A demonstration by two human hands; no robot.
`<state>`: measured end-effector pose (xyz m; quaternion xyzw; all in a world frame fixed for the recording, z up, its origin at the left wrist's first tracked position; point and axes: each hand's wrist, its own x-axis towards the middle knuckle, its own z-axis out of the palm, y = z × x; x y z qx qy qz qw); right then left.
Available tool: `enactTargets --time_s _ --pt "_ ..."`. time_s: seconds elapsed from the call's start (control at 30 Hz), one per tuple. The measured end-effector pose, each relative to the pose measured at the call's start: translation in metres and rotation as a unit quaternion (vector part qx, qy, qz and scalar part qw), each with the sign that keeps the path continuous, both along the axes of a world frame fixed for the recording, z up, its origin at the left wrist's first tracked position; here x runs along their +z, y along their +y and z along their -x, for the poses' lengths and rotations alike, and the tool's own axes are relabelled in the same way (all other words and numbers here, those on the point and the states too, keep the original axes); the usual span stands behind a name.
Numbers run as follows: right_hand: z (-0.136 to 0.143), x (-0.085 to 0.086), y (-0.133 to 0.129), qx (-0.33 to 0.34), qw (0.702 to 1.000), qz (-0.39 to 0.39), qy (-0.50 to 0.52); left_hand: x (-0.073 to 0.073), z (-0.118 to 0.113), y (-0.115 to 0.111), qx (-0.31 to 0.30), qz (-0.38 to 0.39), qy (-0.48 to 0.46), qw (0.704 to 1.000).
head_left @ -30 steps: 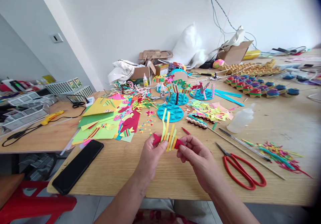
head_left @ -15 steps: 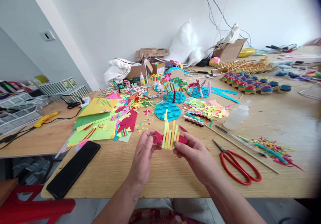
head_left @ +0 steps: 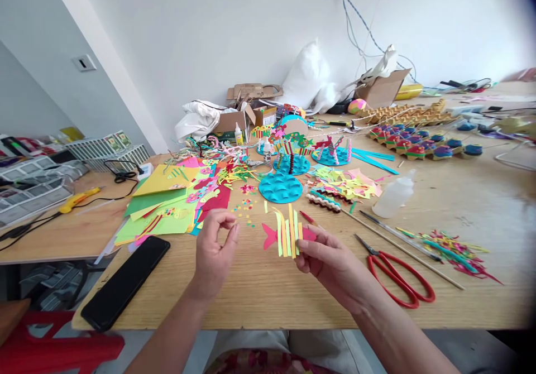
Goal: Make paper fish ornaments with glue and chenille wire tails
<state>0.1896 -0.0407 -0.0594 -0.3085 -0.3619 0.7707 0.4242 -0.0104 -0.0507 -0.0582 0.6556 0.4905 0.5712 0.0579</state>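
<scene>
A red paper fish (head_left: 270, 236) with yellow and green strips across its body is pinched at its right end by my right hand (head_left: 330, 257). My left hand (head_left: 215, 251) is apart from the fish, on its left, with thumb and forefinger curled close together; anything between them is too small to make out. Beyond the fish lies a round blue scalloped piece (head_left: 280, 187). A short yellow-green strip (head_left: 266, 207) shows just past the fish's tail.
Red-handled scissors (head_left: 400, 276), a wooden stick (head_left: 402, 245) and a glue bottle (head_left: 393, 195) lie or stand at right. A black phone (head_left: 125, 283) and coloured paper sheets (head_left: 159, 201) are at left. Painted egg-carton pieces (head_left: 414, 142) sit further back.
My left hand has let go of the fish's tail and moved left. The short strip now shows apart from the fish. My right hand still holds the fish.
</scene>
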Motion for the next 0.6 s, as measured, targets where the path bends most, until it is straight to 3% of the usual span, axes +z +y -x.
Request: enactTargets --time_s 0.07,0.17,0.23,0.33,0.4,0.47,0.6 --pt "0.001 -0.001 -0.001 -0.03 0.999 -0.031 -0.017 -0.007 -0.007 -0.006 -0.058 0.13 -0.128 0.981" --pt "0.005 -0.002 -0.002 -0.074 0.991 -0.09 -0.065 -0.012 -0.023 -0.015 -0.173 0.279 -0.257 0.909" --pt "0.007 -0.003 -0.002 -0.096 0.983 -0.122 -0.098 -0.013 -0.034 -0.019 -0.214 0.299 -0.348 0.862" --pt "0.007 -0.004 -0.001 -0.125 0.971 -0.149 -0.141 -0.013 -0.042 -0.021 -0.175 0.24 -0.48 0.826" --pt "0.004 -0.005 0.0 -0.133 0.968 -0.153 -0.146 -0.014 -0.043 -0.02 -0.161 0.228 -0.514 0.811" --pt "0.002 -0.005 0.001 -0.112 0.979 -0.13 -0.106 -0.016 -0.044 -0.019 -0.185 0.258 -0.502 0.804" --pt "0.002 -0.003 0.001 -0.04 0.998 -0.02 0.031 -0.02 -0.048 -0.02 -0.222 0.299 -0.388 0.843"
